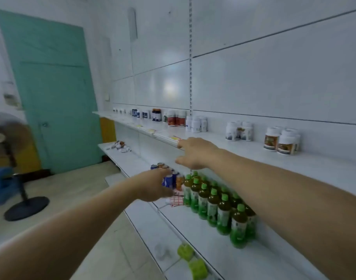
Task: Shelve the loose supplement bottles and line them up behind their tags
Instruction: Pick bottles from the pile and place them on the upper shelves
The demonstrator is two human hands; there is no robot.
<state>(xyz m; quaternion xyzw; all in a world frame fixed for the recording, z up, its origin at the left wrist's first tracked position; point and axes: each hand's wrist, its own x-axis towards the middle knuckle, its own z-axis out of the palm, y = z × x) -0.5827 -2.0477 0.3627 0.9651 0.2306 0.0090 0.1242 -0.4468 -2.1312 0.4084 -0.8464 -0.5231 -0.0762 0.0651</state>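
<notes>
White glossy upper shelf [243, 150] held round, white-capped supplement bottles [280, 141]; loose bottles [120, 146] lay lower left — labels too blurred to read. Right hand [195, 153] spread open, empty, beside a yellow tag [174, 137]; left hand [152, 185] at the cans [170, 180] — grip indiscernible.

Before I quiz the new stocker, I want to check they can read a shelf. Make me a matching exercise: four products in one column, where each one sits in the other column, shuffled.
Things
1. green-capped bottles
2. brown-label jars
3. loose bottles
4. green rolls

Places
A. lowest shelf in view, near its front
B. top shelf, far right, upright
C. middle shelf, far end, lying in a heap
D. middle shelf, standing in rows

Pairs: 1-D, 2-B, 3-C, 4-A
</notes>
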